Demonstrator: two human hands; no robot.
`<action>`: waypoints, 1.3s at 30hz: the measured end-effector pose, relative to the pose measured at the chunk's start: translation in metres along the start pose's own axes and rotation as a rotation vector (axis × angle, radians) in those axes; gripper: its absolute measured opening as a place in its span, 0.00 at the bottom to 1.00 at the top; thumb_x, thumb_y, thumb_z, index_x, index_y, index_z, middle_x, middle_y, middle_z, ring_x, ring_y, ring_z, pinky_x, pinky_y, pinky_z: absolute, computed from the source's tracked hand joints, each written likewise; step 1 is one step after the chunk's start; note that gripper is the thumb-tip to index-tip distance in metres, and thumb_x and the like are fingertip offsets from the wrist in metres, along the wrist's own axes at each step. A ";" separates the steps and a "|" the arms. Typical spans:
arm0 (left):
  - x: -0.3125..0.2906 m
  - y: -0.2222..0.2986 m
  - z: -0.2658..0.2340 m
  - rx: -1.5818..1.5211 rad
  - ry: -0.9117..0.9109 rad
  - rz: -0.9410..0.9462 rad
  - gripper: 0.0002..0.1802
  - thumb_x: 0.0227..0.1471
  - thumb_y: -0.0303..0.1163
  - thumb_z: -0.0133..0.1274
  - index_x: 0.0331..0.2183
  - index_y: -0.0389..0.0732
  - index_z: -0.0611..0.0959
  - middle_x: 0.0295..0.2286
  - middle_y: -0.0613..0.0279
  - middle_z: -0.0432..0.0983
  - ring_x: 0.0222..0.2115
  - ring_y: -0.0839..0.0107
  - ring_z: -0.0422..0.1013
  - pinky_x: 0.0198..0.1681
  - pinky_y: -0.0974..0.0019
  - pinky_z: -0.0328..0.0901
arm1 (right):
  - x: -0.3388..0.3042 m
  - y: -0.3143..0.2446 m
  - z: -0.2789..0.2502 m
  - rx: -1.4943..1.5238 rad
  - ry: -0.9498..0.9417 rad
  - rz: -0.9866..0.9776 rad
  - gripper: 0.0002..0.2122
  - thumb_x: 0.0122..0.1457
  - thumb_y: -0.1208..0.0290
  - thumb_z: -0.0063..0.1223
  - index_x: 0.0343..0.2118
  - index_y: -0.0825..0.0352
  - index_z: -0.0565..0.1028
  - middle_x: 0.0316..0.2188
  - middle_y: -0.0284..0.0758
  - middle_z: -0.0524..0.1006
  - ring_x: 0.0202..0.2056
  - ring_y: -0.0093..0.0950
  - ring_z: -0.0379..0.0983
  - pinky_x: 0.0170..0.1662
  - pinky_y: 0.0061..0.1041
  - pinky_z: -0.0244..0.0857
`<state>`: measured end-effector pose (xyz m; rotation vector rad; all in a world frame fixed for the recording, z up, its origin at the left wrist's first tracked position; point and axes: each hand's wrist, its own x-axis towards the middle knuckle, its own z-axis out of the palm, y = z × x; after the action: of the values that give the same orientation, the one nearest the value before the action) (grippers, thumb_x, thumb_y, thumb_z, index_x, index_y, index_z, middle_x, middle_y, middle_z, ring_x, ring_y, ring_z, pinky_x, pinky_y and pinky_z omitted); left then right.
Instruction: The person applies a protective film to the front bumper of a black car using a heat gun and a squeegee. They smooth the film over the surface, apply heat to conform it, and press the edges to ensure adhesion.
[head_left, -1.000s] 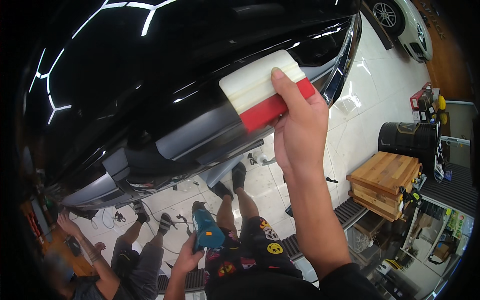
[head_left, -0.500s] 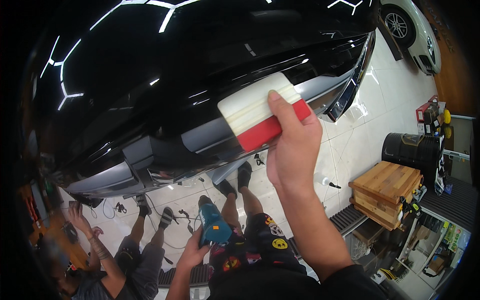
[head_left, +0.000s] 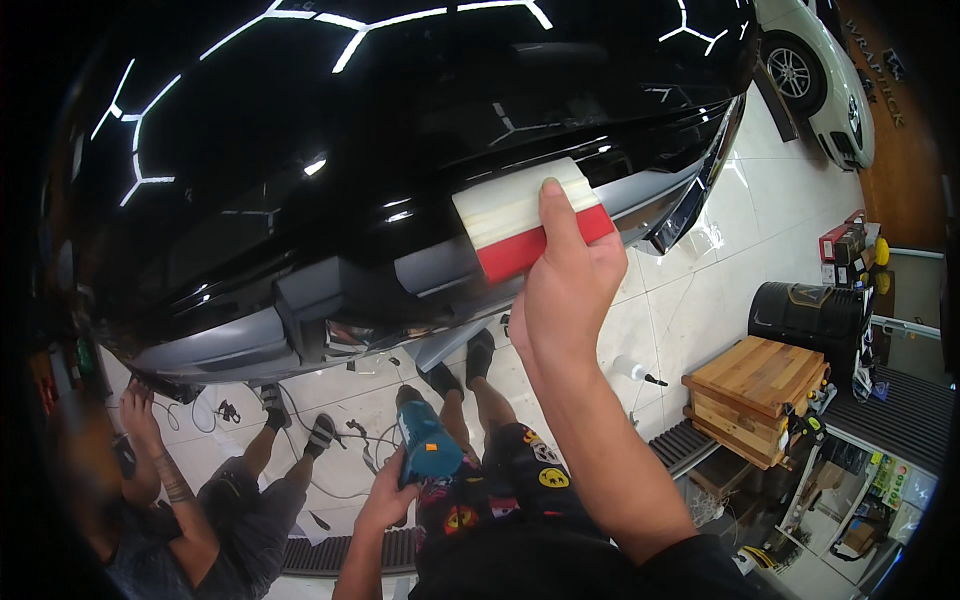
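My right hand grips a squeegee, white with a red strip along one edge, thumb on its face. The squeegee is at the glossy black car's bumper; whether its edge touches the surface I cannot tell. Low in front of my body, my left hand is closed around the grip of a teal heat gun with an orange sticker. The heat gun's nozzle points up toward the car's lower edge. Grey trim pieces run along the bumper beside the squeegee.
A co-worker crouches at the lower left, one hand at the bumper's edge. Cables lie on the tiled floor. To the right stand a wooden box, a black drum, a white bottle and a white car.
The squeegee looks smaller, having moved away from me toward the bumper with my right hand. My left hand keeps hold of the heat gun. The whole view has shifted slightly.
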<state>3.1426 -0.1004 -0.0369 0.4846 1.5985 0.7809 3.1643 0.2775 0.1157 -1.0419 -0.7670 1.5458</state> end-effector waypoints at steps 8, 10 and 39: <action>-0.012 0.012 -0.003 -0.058 -0.024 -0.071 0.45 0.44 0.22 0.53 0.65 0.27 0.58 0.52 0.39 0.70 0.54 0.56 0.69 0.59 0.62 0.61 | -0.004 -0.009 -0.023 -0.056 -0.082 0.120 0.12 0.65 0.69 0.56 0.45 0.73 0.74 0.39 0.39 0.79 0.39 0.27 0.79 0.41 0.30 0.77; -0.016 0.006 -0.004 -0.064 -0.019 -0.044 0.45 0.45 0.22 0.53 0.65 0.27 0.58 0.52 0.40 0.71 0.53 0.58 0.69 0.58 0.62 0.61 | -0.008 -0.005 -0.031 -0.046 -0.087 0.102 0.12 0.64 0.69 0.56 0.45 0.73 0.74 0.39 0.39 0.79 0.39 0.26 0.79 0.40 0.30 0.77; -0.076 0.162 -0.010 -0.180 0.189 0.608 0.28 0.41 0.34 0.66 0.45 0.34 0.79 0.41 0.55 0.81 0.41 0.64 0.78 0.45 0.64 0.71 | -0.055 -0.057 -0.090 -0.037 -0.094 0.133 0.13 0.64 0.71 0.56 0.48 0.72 0.74 0.43 0.38 0.79 0.44 0.25 0.77 0.50 0.27 0.69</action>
<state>3.1271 -0.0451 0.1325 0.7993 1.5432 1.4508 3.2721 0.2319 0.1415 -1.0720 -0.8072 1.7093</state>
